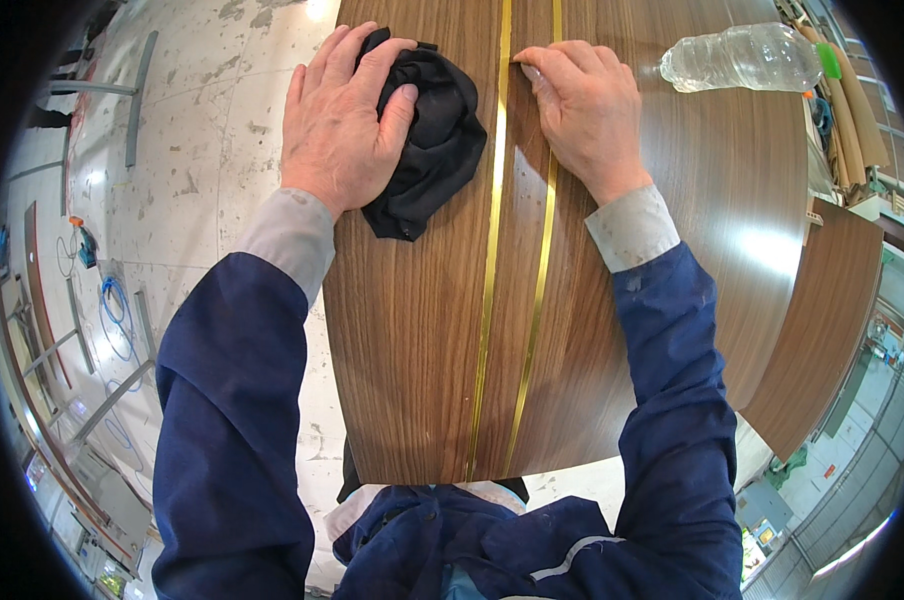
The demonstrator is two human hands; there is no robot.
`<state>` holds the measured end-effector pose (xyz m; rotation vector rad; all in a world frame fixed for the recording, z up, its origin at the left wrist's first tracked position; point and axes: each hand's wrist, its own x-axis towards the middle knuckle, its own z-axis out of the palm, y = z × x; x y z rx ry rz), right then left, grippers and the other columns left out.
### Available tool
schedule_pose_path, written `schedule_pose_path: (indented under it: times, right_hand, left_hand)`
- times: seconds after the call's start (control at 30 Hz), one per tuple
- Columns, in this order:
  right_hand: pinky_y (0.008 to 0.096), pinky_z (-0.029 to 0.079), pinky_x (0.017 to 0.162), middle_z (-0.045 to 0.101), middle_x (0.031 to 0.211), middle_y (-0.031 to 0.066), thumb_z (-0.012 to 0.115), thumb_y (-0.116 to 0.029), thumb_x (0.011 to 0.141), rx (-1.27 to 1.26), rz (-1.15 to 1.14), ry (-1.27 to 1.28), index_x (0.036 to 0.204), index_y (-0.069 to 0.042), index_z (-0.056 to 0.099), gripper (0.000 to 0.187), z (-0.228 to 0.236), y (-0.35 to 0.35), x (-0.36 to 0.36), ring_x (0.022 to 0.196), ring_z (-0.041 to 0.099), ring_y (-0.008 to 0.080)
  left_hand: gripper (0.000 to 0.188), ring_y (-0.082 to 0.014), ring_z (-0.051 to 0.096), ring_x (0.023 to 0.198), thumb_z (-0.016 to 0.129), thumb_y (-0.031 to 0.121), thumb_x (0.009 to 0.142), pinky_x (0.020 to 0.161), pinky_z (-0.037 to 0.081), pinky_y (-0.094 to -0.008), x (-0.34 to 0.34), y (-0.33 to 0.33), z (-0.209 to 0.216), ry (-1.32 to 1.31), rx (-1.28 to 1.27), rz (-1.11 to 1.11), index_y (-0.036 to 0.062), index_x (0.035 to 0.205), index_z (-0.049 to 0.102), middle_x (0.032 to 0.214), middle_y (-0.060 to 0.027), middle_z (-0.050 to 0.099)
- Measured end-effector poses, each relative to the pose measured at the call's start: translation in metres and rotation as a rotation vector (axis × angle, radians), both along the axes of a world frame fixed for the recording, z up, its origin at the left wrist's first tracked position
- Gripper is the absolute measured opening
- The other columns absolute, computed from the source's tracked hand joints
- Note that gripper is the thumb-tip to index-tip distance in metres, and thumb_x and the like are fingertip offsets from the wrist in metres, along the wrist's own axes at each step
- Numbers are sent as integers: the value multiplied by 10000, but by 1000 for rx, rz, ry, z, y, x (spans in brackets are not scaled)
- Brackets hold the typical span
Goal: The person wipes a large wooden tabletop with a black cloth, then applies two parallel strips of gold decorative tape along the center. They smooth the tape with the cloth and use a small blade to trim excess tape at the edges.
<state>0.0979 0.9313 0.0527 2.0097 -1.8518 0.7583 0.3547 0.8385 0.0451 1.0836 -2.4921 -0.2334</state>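
A long wood-grain panel [412,350] lies in front of me, with two gold strips [491,260] running along its length. My left hand [342,120] rests at the panel's left edge with its fingers spread, the thumb and index finger lying on a bunched black cloth [437,140]. My right hand [590,110] is closed, its fingers curled. Thumb and index fingertips meet beside the left gold strip, at the darker band between the strips. Whatever is between those fingertips, if anything, is too small to make out.
A clear plastic bottle [742,60] with a green cap lies on its side at the panel's far right. Beyond the right edge is another brown board [822,320]. On the pale floor at left are a blue hose [117,315] and grey metal frames [112,400].
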Motion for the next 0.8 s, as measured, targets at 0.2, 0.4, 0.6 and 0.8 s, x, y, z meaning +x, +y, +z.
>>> schedule_pose_path:
  times: [0.2, 0.4, 0.6, 0.8]
  right_hand:
    - [381, 491, 799, 708, 950, -65, 777, -117, 880, 17, 24, -54, 1007, -201, 784, 152, 6, 29, 19, 931, 651, 211]
    - [360, 466, 806, 696, 955, -71, 790, -107, 858, 93, 20, -87, 986, -198, 776, 158, 13, 66, 39, 944, 633, 193]
    - [365, 458, 815, 689, 950, -74, 801, -106, 847, 88, 22, -135, 990, -202, 768, 176, 10, 80, 46, 939, 629, 189]
    - [366, 456, 825, 672, 945, -67, 812, -90, 835, 120, 73, -144, 994, -193, 758, 196, 14, 101, 52, 931, 626, 191]
  left_hand:
    - [443, -326, 334, 1577, 549, 387, 1067, 1297, 238, -571, 1, -1, 0, 6, -9, -2, 275, 1494, 577, 1627, -93, 473]
    - [445, -360, 375, 1547, 528, 384, 1080, 1277, 287, -517, 1, -2, -1, 4, -58, -13, 229, 1493, 588, 1618, -121, 491]
    - [455, -374, 399, 1530, 520, 395, 1090, 1268, 311, -486, 3, -4, 0, -6, -88, -54, 204, 1497, 591, 1615, -130, 499]
    - [467, -364, 382, 1542, 522, 400, 1090, 1278, 300, -483, 4, -4, -3, -32, -111, -41, 196, 1505, 584, 1622, -127, 492]
